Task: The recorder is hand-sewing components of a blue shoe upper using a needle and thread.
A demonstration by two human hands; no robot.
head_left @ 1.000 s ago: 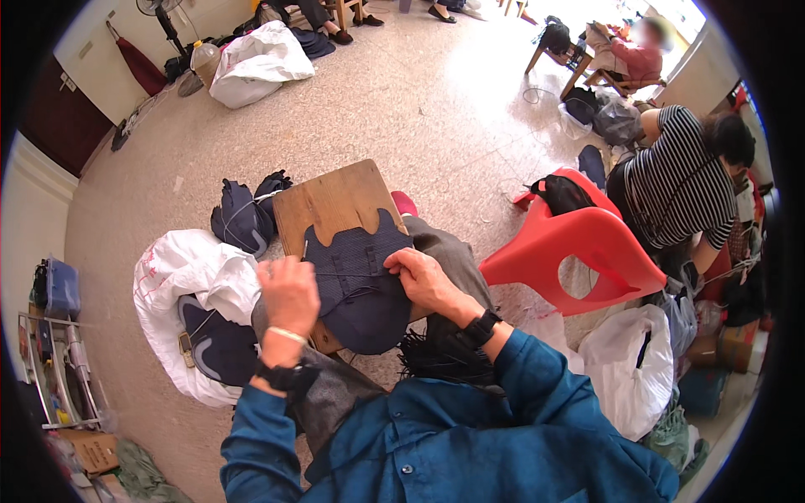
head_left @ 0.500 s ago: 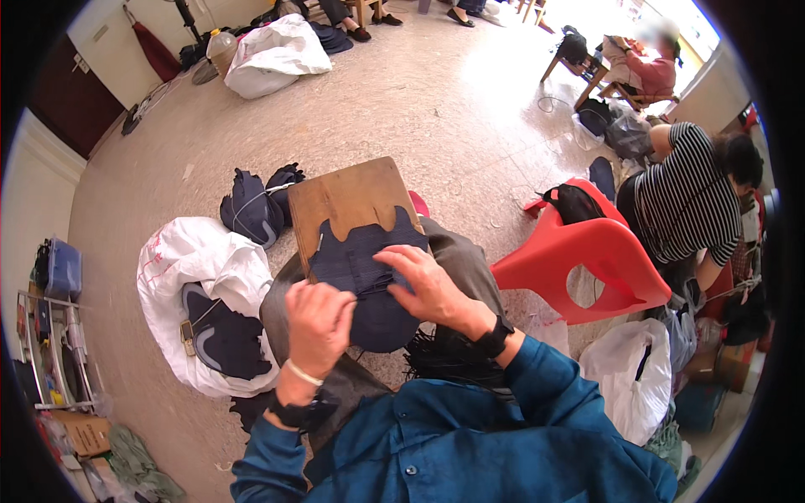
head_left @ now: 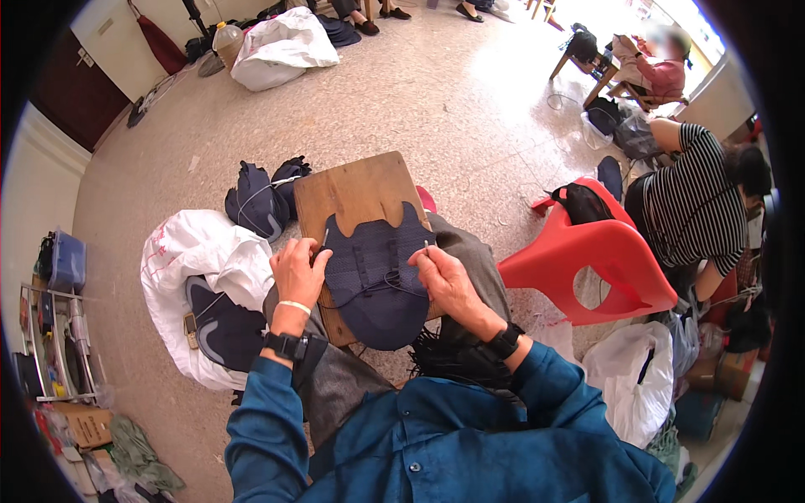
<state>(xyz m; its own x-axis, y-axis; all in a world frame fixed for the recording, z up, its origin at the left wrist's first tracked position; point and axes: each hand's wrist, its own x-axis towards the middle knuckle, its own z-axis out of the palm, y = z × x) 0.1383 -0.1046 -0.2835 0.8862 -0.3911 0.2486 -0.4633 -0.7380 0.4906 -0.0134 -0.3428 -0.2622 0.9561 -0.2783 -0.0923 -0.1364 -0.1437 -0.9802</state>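
Upper (head_left: 373,277), dark blue, lies on our lap board (head_left: 352,189); our left hand (head_left: 295,272) pinches its edge, our right hand (head_left: 440,277) pinches a needle (head_left: 426,247), whose slack thread (head_left: 381,285) could snag or prick us.

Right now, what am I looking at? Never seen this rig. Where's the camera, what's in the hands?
There is no machine here: a person works with two bare hands, filmed by a fisheye camera on their head looking down, so straight edges bend. A wooden board rests on their lap, and a dark blue fabric piece lies on it. The left hand pinches the fabric's left edge. The right hand holds a thin needle at the right edge; dark thread crosses the fabric. A red plastic chair stands to the right.
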